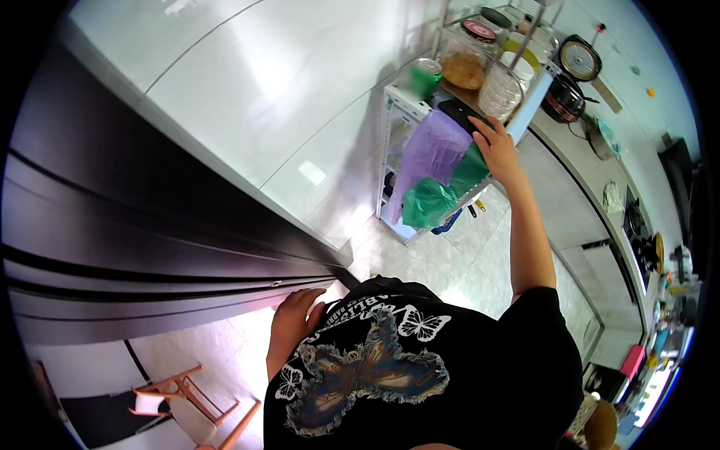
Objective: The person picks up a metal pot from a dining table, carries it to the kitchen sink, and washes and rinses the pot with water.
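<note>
My right hand point(495, 147) reaches out to the top of a white shelf rack. Its fingers close on the near end of a flat black phone point(459, 112). Beside and below the phone, a purple plastic bag point(441, 144) and a green plastic bag point(431, 202) hang over the rack's front. At my waist, my left hand point(295, 319) hovers by the hem of my black T-shirt, near a dark door panel. Nothing shows in it, and its fingers are loosely bent and apart.
On the rack point(409, 105) stand a green can point(426, 79), a red-lidded jar point(465, 64) and several other containers. A rice cooker point(564, 99) sits open on the counter to the right. Wooden chairs point(191, 409) are at lower left. Dark panels point(150, 210) rise at left.
</note>
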`<act>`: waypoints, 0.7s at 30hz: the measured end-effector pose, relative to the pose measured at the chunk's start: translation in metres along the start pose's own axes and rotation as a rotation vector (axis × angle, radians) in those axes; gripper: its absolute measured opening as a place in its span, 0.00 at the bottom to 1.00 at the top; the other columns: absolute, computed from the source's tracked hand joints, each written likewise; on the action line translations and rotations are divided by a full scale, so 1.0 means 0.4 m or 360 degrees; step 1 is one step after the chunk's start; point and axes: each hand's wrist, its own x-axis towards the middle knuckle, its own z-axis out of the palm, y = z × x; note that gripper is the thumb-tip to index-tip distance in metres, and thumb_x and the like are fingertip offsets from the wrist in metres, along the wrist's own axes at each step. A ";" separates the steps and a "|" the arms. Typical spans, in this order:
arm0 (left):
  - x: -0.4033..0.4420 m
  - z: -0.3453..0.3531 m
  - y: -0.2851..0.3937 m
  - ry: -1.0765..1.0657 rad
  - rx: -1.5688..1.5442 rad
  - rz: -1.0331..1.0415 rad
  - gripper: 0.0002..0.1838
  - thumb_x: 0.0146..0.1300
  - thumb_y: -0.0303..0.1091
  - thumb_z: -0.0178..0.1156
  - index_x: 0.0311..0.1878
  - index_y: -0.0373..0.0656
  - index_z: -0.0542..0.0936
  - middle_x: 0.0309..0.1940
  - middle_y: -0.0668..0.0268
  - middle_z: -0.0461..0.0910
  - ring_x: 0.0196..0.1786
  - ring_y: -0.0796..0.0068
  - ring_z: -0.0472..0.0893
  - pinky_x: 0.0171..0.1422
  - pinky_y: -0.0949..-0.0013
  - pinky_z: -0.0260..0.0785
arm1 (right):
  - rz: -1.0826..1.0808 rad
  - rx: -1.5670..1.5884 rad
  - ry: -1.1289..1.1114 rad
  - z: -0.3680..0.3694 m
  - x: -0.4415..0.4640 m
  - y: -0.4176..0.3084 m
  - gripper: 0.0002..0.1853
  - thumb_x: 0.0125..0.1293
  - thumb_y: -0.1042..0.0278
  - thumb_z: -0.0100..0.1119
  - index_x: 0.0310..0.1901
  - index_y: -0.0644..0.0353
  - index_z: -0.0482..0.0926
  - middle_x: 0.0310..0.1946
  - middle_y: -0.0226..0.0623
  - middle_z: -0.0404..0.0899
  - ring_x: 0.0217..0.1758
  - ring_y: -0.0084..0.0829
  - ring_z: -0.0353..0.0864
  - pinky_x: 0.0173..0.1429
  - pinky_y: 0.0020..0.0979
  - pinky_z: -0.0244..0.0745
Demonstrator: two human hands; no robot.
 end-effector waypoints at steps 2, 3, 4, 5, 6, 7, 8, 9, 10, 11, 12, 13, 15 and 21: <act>-0.016 0.000 0.030 0.0023 -0.0018 -0.0049 0.14 0.62 0.31 0.61 0.51 0.43 0.79 0.45 0.57 0.81 0.49 0.54 0.80 0.53 0.59 0.73 | 0.0103 -0.0017 0.0022 0.000 -0.004 0.007 0.20 0.72 0.54 0.48 0.64 0.40 0.73 0.64 0.42 0.71 0.62 0.56 0.70 0.67 0.45 0.65; 0.001 0.009 0.018 0.0057 -0.0053 -0.0070 0.14 0.62 0.31 0.61 0.51 0.43 0.79 0.45 0.57 0.81 0.49 0.54 0.80 0.53 0.59 0.73 | 0.0060 -0.0065 0.0068 0.009 0.016 0.023 0.20 0.73 0.54 0.47 0.63 0.39 0.74 0.64 0.42 0.70 0.62 0.56 0.70 0.67 0.44 0.65; -0.028 0.010 0.037 0.0045 -0.0068 -0.0078 0.14 0.61 0.31 0.61 0.51 0.44 0.80 0.45 0.57 0.81 0.48 0.54 0.80 0.52 0.59 0.73 | 0.0079 -0.0103 0.0036 0.009 -0.011 0.032 0.20 0.73 0.54 0.46 0.63 0.40 0.74 0.64 0.41 0.71 0.62 0.54 0.71 0.67 0.43 0.65; -0.036 -0.001 0.036 0.0073 -0.0045 -0.0069 0.14 0.61 0.31 0.61 0.51 0.44 0.80 0.44 0.57 0.81 0.48 0.54 0.80 0.52 0.59 0.73 | 0.0078 -0.0112 0.0050 0.025 -0.013 0.028 0.20 0.73 0.55 0.46 0.63 0.41 0.74 0.64 0.41 0.71 0.62 0.52 0.71 0.67 0.43 0.65; -0.046 0.005 0.041 0.0092 -0.0039 -0.0096 0.14 0.61 0.31 0.61 0.51 0.44 0.80 0.44 0.57 0.81 0.47 0.54 0.80 0.51 0.59 0.73 | 0.0051 -0.0152 0.0068 0.027 -0.016 0.040 0.20 0.73 0.56 0.46 0.63 0.43 0.74 0.63 0.40 0.72 0.62 0.49 0.72 0.67 0.42 0.65; -0.056 0.014 0.046 0.0133 -0.0057 -0.0170 0.14 0.61 0.31 0.61 0.51 0.44 0.80 0.44 0.57 0.81 0.47 0.54 0.80 0.51 0.59 0.73 | 0.0009 -0.0194 0.0083 0.027 -0.019 0.045 0.20 0.74 0.57 0.45 0.63 0.45 0.74 0.63 0.39 0.73 0.63 0.46 0.72 0.67 0.41 0.64; -0.061 0.022 0.048 0.0098 -0.0053 -0.0186 0.13 0.61 0.31 0.61 0.50 0.44 0.80 0.44 0.57 0.81 0.47 0.55 0.80 0.52 0.59 0.73 | 0.0038 -0.0195 0.0073 0.011 -0.018 0.021 0.20 0.74 0.57 0.45 0.63 0.47 0.74 0.62 0.39 0.74 0.64 0.44 0.72 0.68 0.40 0.63; -0.073 0.021 0.051 0.0064 -0.0045 -0.0221 0.13 0.62 0.32 0.60 0.50 0.44 0.80 0.43 0.57 0.82 0.48 0.55 0.80 0.52 0.59 0.73 | 0.0059 -0.0183 0.0051 0.002 -0.025 -0.007 0.20 0.74 0.58 0.44 0.63 0.49 0.74 0.62 0.38 0.74 0.64 0.42 0.72 0.68 0.40 0.62; -0.075 0.019 0.066 0.0065 -0.0062 -0.0285 0.13 0.62 0.33 0.59 0.49 0.44 0.80 0.43 0.58 0.82 0.48 0.56 0.80 0.52 0.59 0.74 | 0.0043 -0.0225 0.0048 0.008 -0.020 0.011 0.20 0.74 0.58 0.44 0.63 0.48 0.74 0.62 0.37 0.74 0.64 0.43 0.72 0.69 0.39 0.62; -0.075 0.024 0.069 0.0042 -0.0129 -0.0361 0.13 0.63 0.33 0.58 0.50 0.44 0.80 0.44 0.57 0.82 0.48 0.55 0.80 0.53 0.58 0.73 | 0.0016 -0.0266 0.0054 0.014 -0.006 0.034 0.19 0.74 0.59 0.44 0.63 0.48 0.74 0.63 0.37 0.74 0.64 0.44 0.72 0.69 0.39 0.61; -0.089 0.023 0.066 0.0088 -0.0150 -0.0378 0.13 0.62 0.33 0.58 0.50 0.44 0.80 0.44 0.57 0.82 0.48 0.55 0.80 0.53 0.58 0.73 | 0.0003 -0.0323 0.0041 0.016 -0.007 0.028 0.20 0.74 0.59 0.44 0.64 0.48 0.74 0.63 0.36 0.74 0.64 0.44 0.72 0.69 0.39 0.61; -0.092 0.025 0.059 0.0149 -0.0166 -0.0379 0.13 0.62 0.32 0.58 0.50 0.44 0.80 0.44 0.57 0.82 0.48 0.55 0.80 0.54 0.57 0.73 | -0.0014 -0.0382 0.0052 0.013 0.004 0.021 0.20 0.74 0.59 0.44 0.64 0.47 0.73 0.63 0.36 0.74 0.64 0.45 0.71 0.69 0.40 0.61; -0.124 0.017 0.066 0.0177 -0.0187 -0.0459 0.13 0.61 0.32 0.58 0.49 0.43 0.80 0.45 0.56 0.82 0.49 0.54 0.80 0.54 0.56 0.73 | -0.0032 -0.0476 0.0076 0.021 -0.010 0.020 0.21 0.75 0.58 0.42 0.65 0.48 0.71 0.61 0.39 0.76 0.59 0.48 0.75 0.64 0.42 0.66; -0.253 0.030 0.023 0.0241 -0.0141 -0.0554 0.14 0.60 0.35 0.60 0.48 0.44 0.81 0.42 0.56 0.82 0.48 0.55 0.81 0.53 0.57 0.73 | 0.0005 -0.0095 -0.0081 0.032 -0.044 0.032 0.24 0.77 0.53 0.39 0.69 0.52 0.66 0.66 0.46 0.70 0.69 0.48 0.67 0.68 0.41 0.65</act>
